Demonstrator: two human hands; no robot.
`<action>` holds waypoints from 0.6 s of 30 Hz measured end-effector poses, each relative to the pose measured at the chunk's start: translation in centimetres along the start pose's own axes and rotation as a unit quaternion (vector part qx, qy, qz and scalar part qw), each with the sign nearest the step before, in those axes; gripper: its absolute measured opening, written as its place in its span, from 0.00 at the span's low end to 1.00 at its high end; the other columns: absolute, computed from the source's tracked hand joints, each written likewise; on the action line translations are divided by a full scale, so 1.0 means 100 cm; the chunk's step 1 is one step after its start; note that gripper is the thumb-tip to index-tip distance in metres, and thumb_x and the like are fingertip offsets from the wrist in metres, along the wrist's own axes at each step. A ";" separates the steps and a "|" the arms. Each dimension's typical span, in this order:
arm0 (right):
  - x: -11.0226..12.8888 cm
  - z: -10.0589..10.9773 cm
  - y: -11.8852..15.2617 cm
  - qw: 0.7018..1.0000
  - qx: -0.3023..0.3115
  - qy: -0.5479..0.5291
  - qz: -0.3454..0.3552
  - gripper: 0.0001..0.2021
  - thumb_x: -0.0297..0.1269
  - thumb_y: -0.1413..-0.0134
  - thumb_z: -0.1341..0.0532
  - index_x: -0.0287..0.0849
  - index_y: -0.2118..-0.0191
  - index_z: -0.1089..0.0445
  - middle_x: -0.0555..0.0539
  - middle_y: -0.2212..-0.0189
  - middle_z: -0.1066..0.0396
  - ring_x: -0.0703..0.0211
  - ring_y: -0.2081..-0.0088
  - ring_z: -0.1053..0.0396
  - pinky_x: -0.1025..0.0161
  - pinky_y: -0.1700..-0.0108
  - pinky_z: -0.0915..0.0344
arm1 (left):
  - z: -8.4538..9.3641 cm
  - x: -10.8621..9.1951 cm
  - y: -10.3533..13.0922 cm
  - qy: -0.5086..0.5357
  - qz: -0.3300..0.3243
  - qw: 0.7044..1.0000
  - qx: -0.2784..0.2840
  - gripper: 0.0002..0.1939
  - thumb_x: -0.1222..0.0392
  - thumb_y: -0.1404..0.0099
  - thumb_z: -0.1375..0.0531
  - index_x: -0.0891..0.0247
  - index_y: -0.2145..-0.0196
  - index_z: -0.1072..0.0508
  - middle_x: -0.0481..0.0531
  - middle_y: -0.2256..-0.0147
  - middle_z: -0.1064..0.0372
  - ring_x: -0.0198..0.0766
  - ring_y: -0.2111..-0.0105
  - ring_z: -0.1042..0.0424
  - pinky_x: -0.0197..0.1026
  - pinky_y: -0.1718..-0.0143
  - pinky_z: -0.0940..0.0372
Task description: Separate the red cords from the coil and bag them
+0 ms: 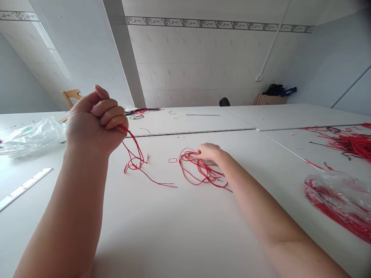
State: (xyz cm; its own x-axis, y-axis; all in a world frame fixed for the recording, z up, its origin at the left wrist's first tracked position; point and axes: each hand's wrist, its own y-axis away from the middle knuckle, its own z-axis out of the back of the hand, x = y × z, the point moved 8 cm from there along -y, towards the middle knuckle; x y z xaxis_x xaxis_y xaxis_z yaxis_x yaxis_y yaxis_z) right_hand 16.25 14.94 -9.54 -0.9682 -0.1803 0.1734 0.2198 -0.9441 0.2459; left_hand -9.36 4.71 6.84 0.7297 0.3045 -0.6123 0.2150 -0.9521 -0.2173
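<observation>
left hand (98, 116): curled into a closed fist, raised above the smooth white bench (162, 231), gripping a red rope-like braided cord (135, 141). cord hangs from the fist's lower side; its thin loose ends bunch up and seem to trail on the bench, short of the far edge.

right hand (210, 151): fingers bent down at the loose coil of thin red cords (203, 168), which lies on the near side of the far edge, left of the bench's far right corner. cannot tell whether the fingertips pinch a strand or only touch.

risks, as judged: strands cross in the coil, so lifting one could drag others or pull a knot tight. the longest trailing end points coilward; a sideways sweep could snag both. slack fist, and the braid might slip.
</observation>
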 end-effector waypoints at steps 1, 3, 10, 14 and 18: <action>-0.005 0.008 0.000 0.999 -0.030 0.008 -0.008 0.04 0.34 0.39 0.37 0.43 0.60 0.25 0.40 0.59 0.22 0.47 0.55 0.24 0.58 0.58 0.35 | 0.000 0.000 0.000 -0.001 0.001 1.000 0.000 0.18 0.70 0.27 0.46 0.42 0.57 0.27 0.41 0.85 0.48 0.41 0.86 0.49 0.42 0.90 0.55; -0.009 0.021 0.001 0.997 -0.081 0.014 -0.012 0.11 0.32 0.37 0.40 0.42 0.51 0.25 0.35 0.51 0.23 0.44 0.48 0.25 0.57 0.53 0.35 | 0.000 0.000 0.000 0.010 0.004 1.000 0.003 0.17 0.70 0.27 0.46 0.44 0.57 0.26 0.41 0.85 0.48 0.39 0.86 0.49 0.41 0.89 0.55; 0.048 -0.007 0.011 0.992 -0.066 -0.048 0.096 0.06 0.41 0.38 0.36 0.50 0.60 0.22 0.47 0.64 0.22 0.53 0.58 0.24 0.64 0.61 0.37 | -0.001 0.002 0.000 -0.009 0.006 1.000 0.003 0.18 0.70 0.28 0.46 0.43 0.56 0.27 0.42 0.85 0.48 0.42 0.85 0.52 0.43 0.87 0.57; 0.058 -0.019 0.011 0.988 -0.053 -0.093 0.112 0.04 0.33 0.45 0.34 0.49 0.65 0.22 0.48 0.72 0.26 0.55 0.64 0.25 0.64 0.64 0.39 | -0.003 0.003 0.003 -0.020 0.003 1.000 -0.006 0.17 0.69 0.27 0.47 0.44 0.58 0.27 0.42 0.85 0.49 0.42 0.85 0.53 0.44 0.87 0.58; 0.024 0.019 0.012 0.978 -0.076 -0.163 0.109 0.03 0.34 0.40 0.38 0.44 0.65 0.27 0.46 0.66 0.22 0.56 0.63 0.24 0.64 0.64 0.35 | -0.003 0.005 0.002 0.024 0.018 1.000 -0.007 0.16 0.69 0.25 0.48 0.48 0.60 0.26 0.42 0.85 0.50 0.38 0.85 0.54 0.42 0.88 0.58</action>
State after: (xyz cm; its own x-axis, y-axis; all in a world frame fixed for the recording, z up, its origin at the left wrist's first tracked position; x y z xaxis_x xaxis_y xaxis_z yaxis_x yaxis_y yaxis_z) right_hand 14.45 13.88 -7.00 -0.8053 -0.3069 0.5072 0.3720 -0.9278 0.0292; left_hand -8.77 4.65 6.75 0.7677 0.2683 -0.5820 0.1969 -0.9630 -0.1842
